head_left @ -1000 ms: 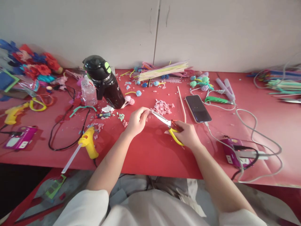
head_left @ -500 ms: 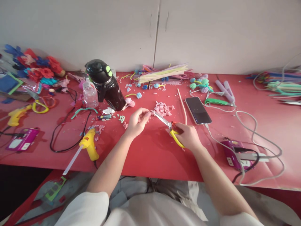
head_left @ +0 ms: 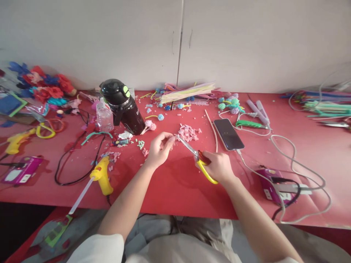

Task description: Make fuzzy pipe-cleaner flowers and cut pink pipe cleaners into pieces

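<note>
In the head view my right hand (head_left: 219,166) grips a pair of scissors (head_left: 189,148) by their yellow and red handles. Their blades point up and left, and the tips reach the fingertips of my left hand (head_left: 160,149). Thumb and forefinger of that hand are pinched together; whatever is between them is too small to make out. Just behind the blades lies a heap of short pink cut pieces (head_left: 189,132). A long pale pink stem (head_left: 211,129) rests on the red table (head_left: 175,190), right of the heap.
A black flask (head_left: 123,106) and a clear bottle (head_left: 104,117) stand at left, near a yellow glue gun (head_left: 102,175). To the right are a phone (head_left: 229,134), a green cutter (head_left: 250,124) and a purple power block (head_left: 276,186) with cables. Bundled stems (head_left: 189,94) lie at the back.
The camera view has tilted up slightly, so everything sits lower in the picture. Both hands keep nearly the same places, with the scissor tips still at my left fingertips.
</note>
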{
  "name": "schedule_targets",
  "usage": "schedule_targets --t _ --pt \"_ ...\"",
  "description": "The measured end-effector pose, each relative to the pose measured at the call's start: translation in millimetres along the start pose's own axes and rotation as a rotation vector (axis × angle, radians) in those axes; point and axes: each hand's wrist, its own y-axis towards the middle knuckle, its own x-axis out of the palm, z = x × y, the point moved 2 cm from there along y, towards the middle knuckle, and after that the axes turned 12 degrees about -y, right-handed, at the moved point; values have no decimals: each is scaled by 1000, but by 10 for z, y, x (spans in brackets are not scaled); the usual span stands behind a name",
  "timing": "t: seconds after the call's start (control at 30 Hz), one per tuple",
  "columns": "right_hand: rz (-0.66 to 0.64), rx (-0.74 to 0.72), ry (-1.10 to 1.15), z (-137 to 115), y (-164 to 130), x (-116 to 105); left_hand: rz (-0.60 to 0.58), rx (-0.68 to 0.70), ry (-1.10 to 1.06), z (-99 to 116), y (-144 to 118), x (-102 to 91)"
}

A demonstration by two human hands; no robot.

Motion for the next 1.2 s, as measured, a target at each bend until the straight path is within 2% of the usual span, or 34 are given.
schedule_targets --t 0.27,0.4,0.57,0.73,0.93,1.2 --pt "-43 -24 69 -25 37 27 16 10 -11 -11 14 4" --pt "-26 35 119 -31 45 60 21 0 -27 -7 29 -16" --pt "-25 157 226 62 71 7 -11 44 57 -26 56 -128" --pt "-41 134 355 136 69 -68 -43 89 170 -65 66 -247" --pt "-128 119 311 118 48 -5 -100 171 353 -34 64 -260" --pt "-130 135 255 136 34 48 -121 282 465 18 65 -197"
